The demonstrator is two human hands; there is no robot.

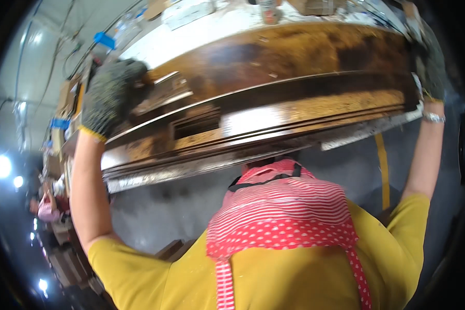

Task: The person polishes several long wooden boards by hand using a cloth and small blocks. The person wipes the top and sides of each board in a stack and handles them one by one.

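Observation:
A long brown-and-gold mottled panel (294, 49) stretches across in front of me. It lies above stacked, similar panels (346, 106), one of which has a rectangular cutout near its left part. My left hand (116, 95), in a dark grey-green knit glove with a yellow cuff, is closed round the left end. At the far right end my right hand (433, 64), gloved alike, grips the edge; its fingers are partly hidden. A small pale-edged piece (165, 93) shows beside my left hand. Motion blurs some edges.
Behind the panel is a white work surface (155, 44) with a can (268, 11), plastic bags and cardboard pieces. Boxes (67, 98) line the left. Another person (49, 209) is far left. A yellow line (382, 170) marks the grey floor.

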